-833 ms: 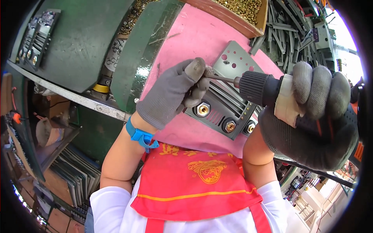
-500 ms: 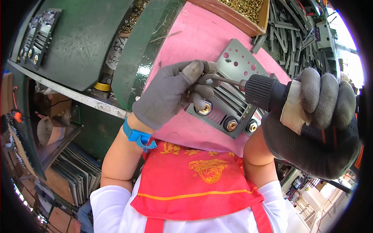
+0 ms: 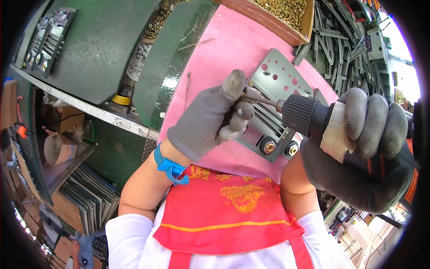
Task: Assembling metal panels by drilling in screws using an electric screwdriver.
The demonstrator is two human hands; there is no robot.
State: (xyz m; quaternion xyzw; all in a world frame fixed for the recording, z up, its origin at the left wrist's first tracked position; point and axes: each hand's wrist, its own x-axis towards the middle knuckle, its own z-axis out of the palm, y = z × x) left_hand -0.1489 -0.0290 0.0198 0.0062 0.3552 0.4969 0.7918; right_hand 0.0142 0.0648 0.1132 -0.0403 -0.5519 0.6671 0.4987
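Observation:
My right hand (image 3: pixel 365 148), in a dark grey glove, is wrapped around a power screwdriver (image 3: pixel 301 113) with a ribbed black collar, pale tape and orange parts. Its long bit points left to my left hand (image 3: pixel 215 112), gloved in grey with curled fingers and the thumb raised. At the bit's tip, against those fingers, sits what looks like a small brass-coloured screw (image 3: pixel 243 94). Beneath the bit lies a grey metal housing (image 3: pixel 280 74) with round holes, slots and bars. Brass-centred black terminals (image 3: pixel 268 146) line its near side; my left hand hides part of it.
The housing rests on a pink sheet (image 3: pixel 215 49). A box (image 3: pixel 304 36) of small brass-coloured hardware stands beyond it, with a heap of grey metal strips (image 3: pixel 331 49) to its right. Another assembly (image 3: pixel 49 42) lies on the green bench (image 3: pixel 98 49) at far left.
My left hand has shifted slightly right and down, its thumb lifting away from the fingers. More of the bit's tip shows. The screwdriver stays nearly in place.

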